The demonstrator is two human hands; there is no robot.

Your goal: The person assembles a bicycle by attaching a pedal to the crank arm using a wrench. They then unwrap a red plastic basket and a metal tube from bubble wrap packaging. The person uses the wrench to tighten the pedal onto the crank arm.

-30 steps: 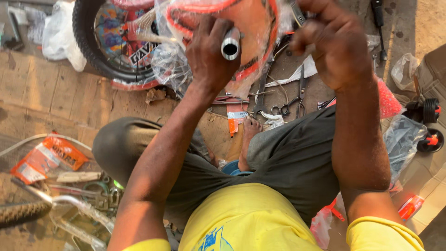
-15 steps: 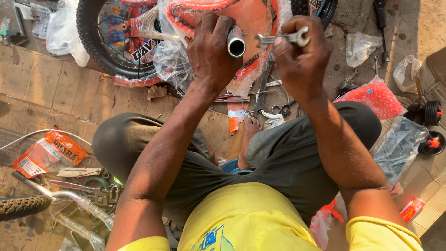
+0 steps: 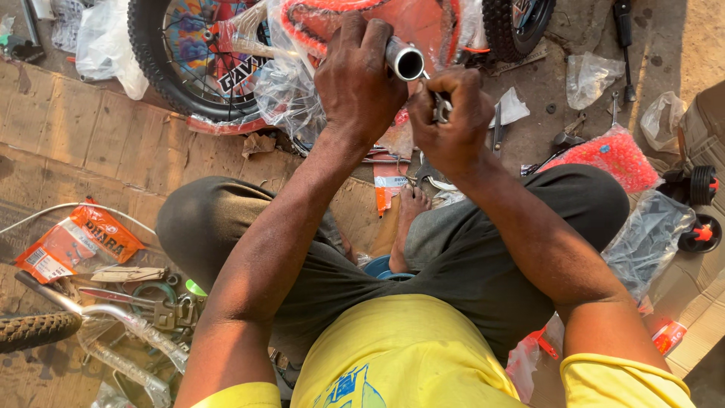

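I sit cross-legged on the ground. My left hand (image 3: 356, 79) is wrapped around a shiny metal tube (image 3: 404, 60) whose open round end points up toward me. My right hand (image 3: 451, 121) is closed on a small metal tool (image 3: 439, 109), and it touches the tube just below its open end. Behind both hands lies an orange bicycle frame (image 3: 408, 19) wrapped in clear plastic, with a black-tyred small wheel (image 3: 162, 64) to its left.
A second tyre (image 3: 517, 26) is at the top right. Loose tools (image 3: 563, 136), plastic bags and a red bubble-wrap packet (image 3: 615, 155) lie on the right, with small black training wheels (image 3: 698, 211). An orange packet (image 3: 79, 242), handlebars (image 3: 106, 317) and a knobby tyre (image 3: 34, 331) lie at the left.
My right hand came down from the upper right, picked up the small tool and brought it against the tube's end. My left hand kept hold of the tube.
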